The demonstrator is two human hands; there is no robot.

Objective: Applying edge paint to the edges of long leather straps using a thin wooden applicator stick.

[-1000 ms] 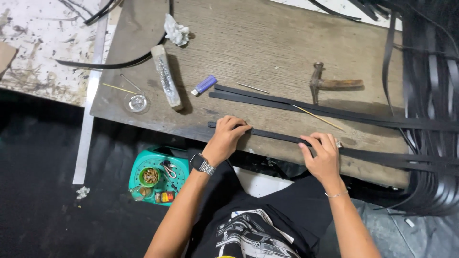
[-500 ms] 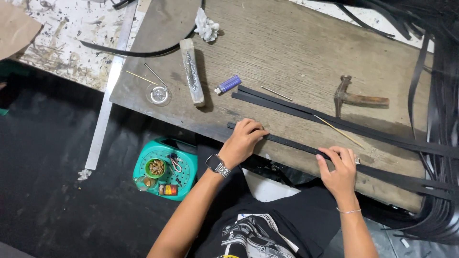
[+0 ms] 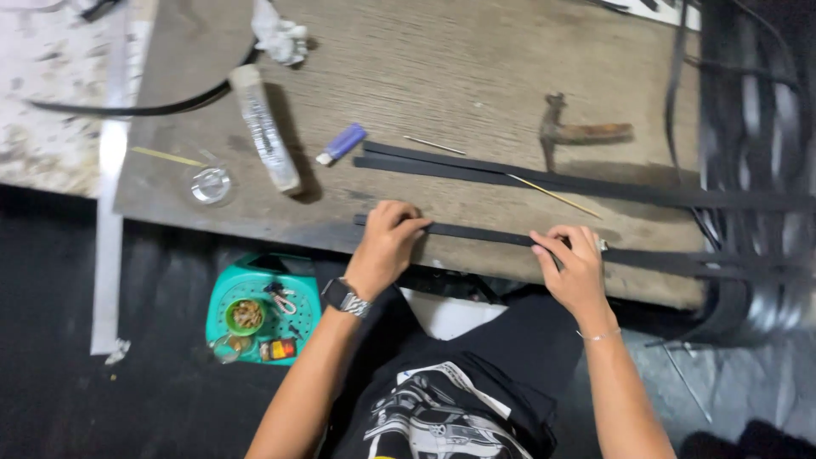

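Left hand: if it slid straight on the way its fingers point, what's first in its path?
The left hand rests on a black strip, fingers pointing up-right across the board. Next in line, probably, are the two black strips lying side by side, with bare wood between.
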